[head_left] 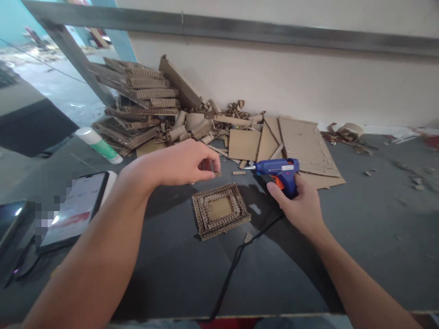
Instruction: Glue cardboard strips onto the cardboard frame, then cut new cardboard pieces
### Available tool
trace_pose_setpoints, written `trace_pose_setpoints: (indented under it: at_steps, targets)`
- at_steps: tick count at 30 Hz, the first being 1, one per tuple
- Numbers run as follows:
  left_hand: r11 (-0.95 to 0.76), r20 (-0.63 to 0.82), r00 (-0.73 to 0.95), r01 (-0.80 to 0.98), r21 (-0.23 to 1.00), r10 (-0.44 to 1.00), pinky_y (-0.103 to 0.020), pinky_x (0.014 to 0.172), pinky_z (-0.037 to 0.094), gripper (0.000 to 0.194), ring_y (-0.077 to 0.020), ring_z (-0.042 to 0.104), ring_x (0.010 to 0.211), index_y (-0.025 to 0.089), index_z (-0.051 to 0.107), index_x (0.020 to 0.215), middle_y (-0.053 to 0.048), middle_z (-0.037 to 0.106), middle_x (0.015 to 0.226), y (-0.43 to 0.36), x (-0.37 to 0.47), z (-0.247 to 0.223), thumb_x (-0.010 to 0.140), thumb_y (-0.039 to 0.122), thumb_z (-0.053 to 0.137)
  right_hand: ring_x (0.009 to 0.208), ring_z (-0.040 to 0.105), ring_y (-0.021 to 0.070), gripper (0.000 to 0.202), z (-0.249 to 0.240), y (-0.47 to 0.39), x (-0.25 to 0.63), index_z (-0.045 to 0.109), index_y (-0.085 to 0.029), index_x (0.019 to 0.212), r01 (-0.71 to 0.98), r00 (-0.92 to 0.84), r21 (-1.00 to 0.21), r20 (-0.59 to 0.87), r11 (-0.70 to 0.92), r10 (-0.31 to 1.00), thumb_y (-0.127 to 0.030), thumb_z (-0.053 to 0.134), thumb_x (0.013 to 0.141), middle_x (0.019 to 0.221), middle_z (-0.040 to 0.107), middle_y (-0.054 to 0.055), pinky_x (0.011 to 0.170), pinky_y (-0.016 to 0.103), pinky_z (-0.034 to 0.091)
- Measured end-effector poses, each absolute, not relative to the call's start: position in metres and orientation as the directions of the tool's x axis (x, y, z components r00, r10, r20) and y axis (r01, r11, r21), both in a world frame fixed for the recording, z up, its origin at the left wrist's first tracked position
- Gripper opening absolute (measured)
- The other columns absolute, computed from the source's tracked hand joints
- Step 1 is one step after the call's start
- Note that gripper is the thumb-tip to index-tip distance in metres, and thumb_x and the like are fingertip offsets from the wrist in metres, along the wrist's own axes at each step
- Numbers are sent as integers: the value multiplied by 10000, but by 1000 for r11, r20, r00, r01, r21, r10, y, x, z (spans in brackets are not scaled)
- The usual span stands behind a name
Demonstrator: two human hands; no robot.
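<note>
Left fingers (216, 161) pinch a mostly hidden cardboard scrap (218, 174); right fingers (277, 193), partly hidden, grip a glue gun (274, 167).

A dark grey table (373, 246) fills the lower frame. At its centre lies a stepped cardboard rectangle (221, 208), with a short corrugated strip (239, 172) just above and a black cord (229, 274) below. A lit phone (73, 208) and a white-and-green cylinder (99, 145) are at left; stacked cardboard (147, 93), upper left; curled scraps (195, 125), upper centre; flat ribbed sheets (305, 144), right of centre.
</note>
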State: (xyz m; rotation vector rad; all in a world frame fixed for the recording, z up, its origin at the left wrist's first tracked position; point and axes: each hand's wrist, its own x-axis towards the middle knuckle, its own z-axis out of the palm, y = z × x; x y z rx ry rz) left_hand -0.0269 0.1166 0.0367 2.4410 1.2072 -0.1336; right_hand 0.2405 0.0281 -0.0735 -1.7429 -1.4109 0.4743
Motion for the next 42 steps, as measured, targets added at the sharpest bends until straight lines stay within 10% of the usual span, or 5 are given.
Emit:
trace_pose_setpoints:
  at_steps: [32,42]
  targets:
    - [-527,-405,636,771,357,657,-262,609,396,187,-164,656,769,235,659,927,3,720,881,114,-12,13,774,305,741,569,455,136,357,-74,28,241,659,-187,891,702,230,-711,284,44,931,-528,673,783,648,590,-12,556,273,387]
    - [-506,-439,499,856,111,747,-294,538,368,302,-226,661,746,205,679,1052,-81,720,928,110,8,-10,773,303,740,543,421,125,376,-74,28,241,659,-182,878,706,250,-708,294,34,923,-541,672,767,619,556,-23,530,265,371]
